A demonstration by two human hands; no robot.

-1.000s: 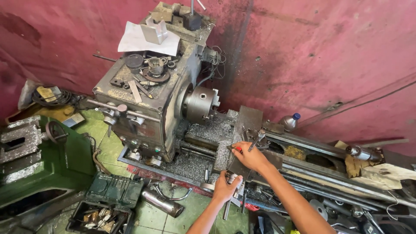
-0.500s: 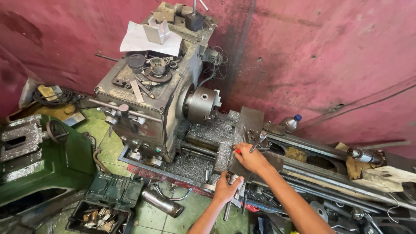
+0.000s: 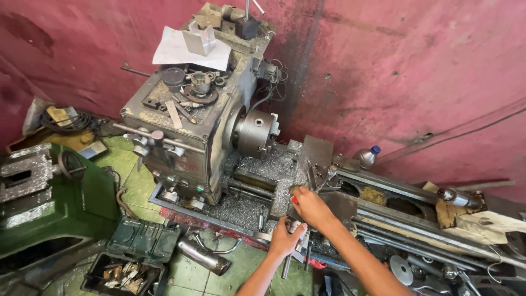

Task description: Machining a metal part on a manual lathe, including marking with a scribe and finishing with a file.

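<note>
Two bare hands at the lathe carriage (image 3: 323, 205), near the bed's front edge. Left hand (image 3: 285, 238) clenched around the carriage handwheel (image 3: 297, 233), placed low for cranking. Right hand (image 3: 311, 207) curled on a small red-tipped tool (image 3: 294, 200) just above, pressed against the carriage top for steadiness. One three-jaw chuck (image 3: 255, 131) standing bare, well apart. One open green toolbox (image 3: 131, 255) on the floor, beside one metal cylinder (image 3: 204, 256).

Old lathe (image 3: 208, 137), bare chuck (image 3: 256, 131), left hand (image 3: 285, 238) gripping handwheel (image 3: 298, 230), right hand (image 3: 309, 207) on carriage (image 3: 315, 164)
</note>
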